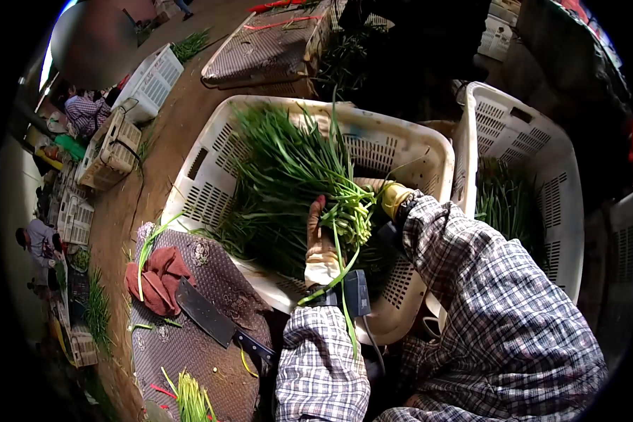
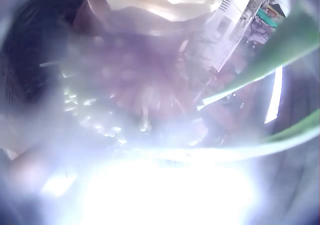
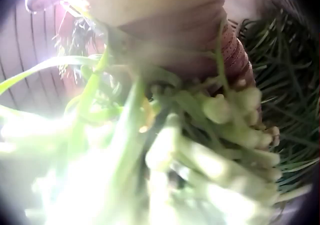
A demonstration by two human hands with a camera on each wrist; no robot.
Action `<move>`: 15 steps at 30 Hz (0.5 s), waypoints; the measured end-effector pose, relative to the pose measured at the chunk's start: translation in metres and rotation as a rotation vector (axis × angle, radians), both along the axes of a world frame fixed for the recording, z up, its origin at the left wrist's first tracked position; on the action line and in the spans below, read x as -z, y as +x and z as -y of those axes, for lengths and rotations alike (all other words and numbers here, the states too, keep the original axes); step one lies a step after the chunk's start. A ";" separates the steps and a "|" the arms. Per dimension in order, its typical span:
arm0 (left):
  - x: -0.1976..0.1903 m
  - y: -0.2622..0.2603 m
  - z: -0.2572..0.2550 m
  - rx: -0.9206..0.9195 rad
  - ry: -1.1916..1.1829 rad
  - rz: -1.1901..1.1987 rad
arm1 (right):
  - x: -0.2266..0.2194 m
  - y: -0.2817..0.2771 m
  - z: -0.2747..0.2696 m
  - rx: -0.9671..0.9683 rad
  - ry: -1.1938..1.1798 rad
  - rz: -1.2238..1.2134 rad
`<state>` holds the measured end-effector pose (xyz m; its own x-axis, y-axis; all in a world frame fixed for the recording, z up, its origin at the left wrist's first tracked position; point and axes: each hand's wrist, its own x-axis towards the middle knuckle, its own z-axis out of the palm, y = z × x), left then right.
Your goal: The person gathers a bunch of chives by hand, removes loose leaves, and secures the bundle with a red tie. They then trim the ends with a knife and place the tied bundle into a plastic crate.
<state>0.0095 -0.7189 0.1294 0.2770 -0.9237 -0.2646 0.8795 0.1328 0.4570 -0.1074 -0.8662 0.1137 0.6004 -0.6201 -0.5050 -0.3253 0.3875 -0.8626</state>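
A thick bunch of long green leafy stalks (image 1: 288, 158) lies over the large white crate, its pale cut ends (image 1: 355, 211) towards the person. My gloved left hand (image 1: 319, 235) grips the bunch from below near the cut ends, a fingertip showing at its edge; glare blurs this hand (image 2: 135, 70) in the left wrist view. From the right, my right hand (image 1: 374, 184) holds the same end, its fingers mostly hidden by stalks. The right wrist view shows the right hand (image 3: 175, 40) against the pale stalk ends (image 3: 215, 160). A loose leaf (image 1: 341, 278) hangs over my left wrist.
Around the bunch stands the white crate (image 1: 436, 151), with more stalks inside. A second crate (image 1: 566, 211) with greens is at right. A cleaver (image 1: 207, 313) and a red cloth (image 1: 163, 281) lie on a patterned board (image 1: 225, 281) at left. People and crates are further back.
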 end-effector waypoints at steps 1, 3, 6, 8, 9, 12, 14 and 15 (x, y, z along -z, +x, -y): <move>0.006 -0.019 -0.005 -0.155 0.016 0.155 | -0.017 -0.017 -0.011 0.007 0.020 0.040; 0.027 -0.024 -0.006 -0.013 -0.019 -0.288 | -0.051 -0.046 -0.034 0.018 0.065 0.114; -0.023 -0.063 -0.038 0.123 -0.047 -0.156 | -0.098 -0.081 -0.069 0.016 0.113 0.227; -0.044 -0.087 -0.057 0.056 -0.009 0.029 | -0.126 -0.097 -0.096 0.003 0.120 0.306; -0.038 -0.064 -0.072 0.222 0.022 -0.166 | -0.127 -0.094 -0.115 0.000 0.125 0.351; -0.084 -0.076 -0.130 0.296 -0.003 -0.123 | -0.156 -0.107 -0.166 -0.047 0.132 0.475; -0.108 -0.068 -0.171 0.394 -0.235 -0.185 | -0.166 -0.104 -0.203 -0.102 0.137 0.561; -0.118 -0.062 -0.191 0.278 -0.198 -0.093 | -0.169 -0.092 -0.219 -0.137 0.156 0.595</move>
<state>-0.0527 -0.5282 0.2478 -0.0096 -0.9963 -0.0854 0.9312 -0.0400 0.3623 -0.1991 -0.6473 0.2822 0.8752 -0.4635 -0.1389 0.1369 0.5126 -0.8477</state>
